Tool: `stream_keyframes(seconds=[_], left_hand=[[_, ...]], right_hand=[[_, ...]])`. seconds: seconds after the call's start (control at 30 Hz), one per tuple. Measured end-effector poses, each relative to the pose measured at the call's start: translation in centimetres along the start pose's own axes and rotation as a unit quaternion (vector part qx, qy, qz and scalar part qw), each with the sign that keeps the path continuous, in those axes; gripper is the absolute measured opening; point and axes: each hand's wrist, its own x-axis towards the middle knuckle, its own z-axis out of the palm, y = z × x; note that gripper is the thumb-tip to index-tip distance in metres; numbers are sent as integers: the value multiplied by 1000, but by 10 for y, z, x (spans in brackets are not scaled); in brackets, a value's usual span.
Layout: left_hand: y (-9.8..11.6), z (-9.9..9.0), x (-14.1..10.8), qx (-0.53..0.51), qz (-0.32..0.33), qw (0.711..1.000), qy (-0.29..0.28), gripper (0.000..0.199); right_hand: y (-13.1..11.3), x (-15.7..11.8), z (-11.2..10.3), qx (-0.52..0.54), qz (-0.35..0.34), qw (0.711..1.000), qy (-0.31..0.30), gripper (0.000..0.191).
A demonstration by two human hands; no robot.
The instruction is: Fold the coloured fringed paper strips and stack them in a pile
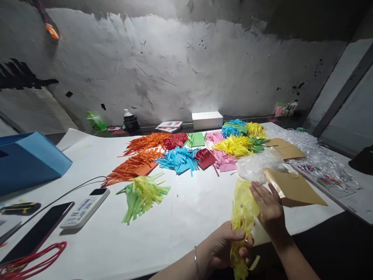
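Note:
A strip of yellow tissue paper with a fringed edge [244, 204] stands upright at the lower right of the view. My left hand [224, 247], with a bangle at the wrist, is closed round its lower part. Loose fringe hangs below that grip. Against the paper's upper right edge rests my right hand [269, 210], fingers stretched out and touching it. To the left on the white table covering lies a yellow and green paper tassel bundle [142, 194]. Just beyond my right hand are a brown paper envelope [294, 186] and a clear plastic bag [253, 165].
Orange [134, 165], blue [179, 159], red, pink and yellow fringed paper bundles lie across the middle. At left are a blue box [32, 159], a phone [37, 229] and a white power bank [86, 208] with a cable. White strings [314, 147] are heaped at right.

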Motion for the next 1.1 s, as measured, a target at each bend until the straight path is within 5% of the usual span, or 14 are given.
stream_keyframes(seconds=[0.1,0.2,0.37,0.43,0.5,0.6,0.67,0.73,0.8,0.97,1.1], left_hand=[[21,-6,-2,48,18,998,44,34],[52,-17,-16,100,50,990,91,46],[88,-57,-82,211,81,956,188,44],[91,-79,-113,383,91,871,296,35],[86,-97,-138,539,109,729,407,31],[63,-108,-152,619,164,590,493,32],[39,-104,-144,690,212,537,436,38],[16,-97,-128,781,250,484,306,44],[-1,-91,-113,821,256,456,231,43],[-11,-91,-103,815,268,461,227,18],[-10,-93,-107,816,279,453,227,18]], right_hand=[[18,8,-3,-19,20,1000,2,53],[25,18,-10,-47,22,999,14,63],[-31,0,15,38,-30,994,-102,67],[-67,-18,36,113,-50,983,-136,56],[-99,-34,54,148,-58,977,-140,47],[-132,-46,68,170,-39,974,-147,43],[-145,-49,70,178,-21,971,-158,43],[-152,-51,69,186,-9,969,-160,42],[-153,-54,65,194,-1,968,-158,41],[-128,-54,44,191,-39,953,-232,38],[-123,-41,42,180,-68,935,-298,66]])
